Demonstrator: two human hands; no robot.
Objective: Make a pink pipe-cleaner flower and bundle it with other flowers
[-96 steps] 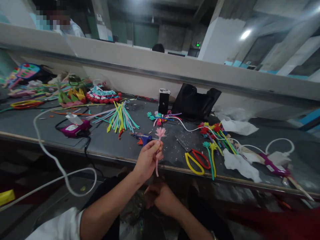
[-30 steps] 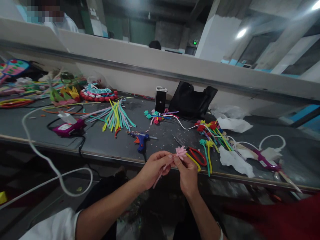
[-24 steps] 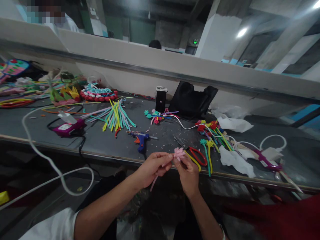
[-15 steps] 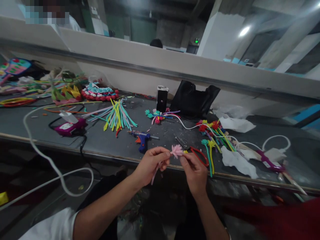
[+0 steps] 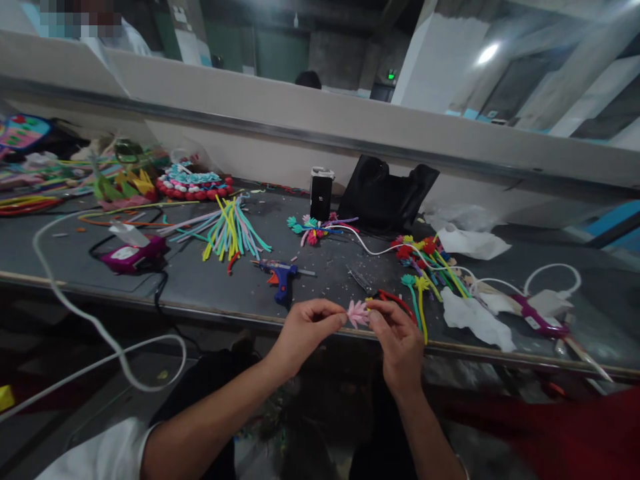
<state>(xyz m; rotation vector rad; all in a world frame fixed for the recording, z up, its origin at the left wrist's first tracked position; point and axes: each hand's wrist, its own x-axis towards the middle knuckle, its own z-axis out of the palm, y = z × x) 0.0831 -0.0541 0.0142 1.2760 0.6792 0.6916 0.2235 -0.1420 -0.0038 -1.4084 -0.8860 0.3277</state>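
Observation:
Between my two hands, over the table's front edge, is a pink pipe-cleaner flower (image 5: pixel 357 314) with several fuzzy petals. The thumb and forefinger of my left hand (image 5: pixel 306 335) pinch its left side. My right hand (image 5: pixel 401 343) is closed, its thumb and fingertips gripping the flower's right side. Just behind my right hand lie red-handled pliers (image 5: pixel 387 295), partly covered by it. A small yellow bit shows by the right fingertips, too small to name.
A blue glue gun (image 5: pixel 283 280) lies left of the pliers. Loose pipe cleaners (image 5: pixel 235 230) fan out behind it. Finished flowers (image 5: pixel 415 283) and crumpled white paper (image 5: pixel 475 320) lie to the right. A phone (image 5: pixel 321 197) stands by a black bag (image 5: pixel 387 197). A white cable (image 5: pixel 75 300) loops at left.
Both hands have shifted slightly right with the flower. My left fingers have straightened into a thumb-and-forefinger pinch, and the pink stem that hung below them no longer shows.

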